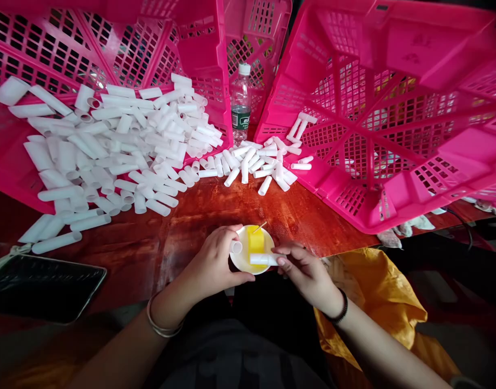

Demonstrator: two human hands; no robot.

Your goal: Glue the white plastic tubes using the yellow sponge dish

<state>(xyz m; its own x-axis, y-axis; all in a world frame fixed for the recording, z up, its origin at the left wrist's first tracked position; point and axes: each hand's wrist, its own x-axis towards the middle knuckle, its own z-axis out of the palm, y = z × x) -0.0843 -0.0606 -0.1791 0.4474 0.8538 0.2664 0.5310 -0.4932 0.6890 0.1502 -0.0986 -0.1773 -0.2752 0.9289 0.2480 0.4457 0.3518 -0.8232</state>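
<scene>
My left hand (213,262) is closed around a short white tube (236,247), its open end facing up. My right hand (307,270) pinches another white tube (264,260) lying sideways over a small white dish (242,262). A yellow block (255,241) sits in the dish with a thin stick (260,226) poking from it. The dish rests at the near edge of a reddish wooden table (183,227). Both wrists wear bracelets.
A big heap of white tubes (110,146) spills from a tipped pink crate (69,48) at left; a smaller pile (256,162) lies mid-table. Another pink crate (386,108) leans at right, a water bottle (240,102) between them. A dark phone (41,286) lies near left, yellow cloth (377,297) near right.
</scene>
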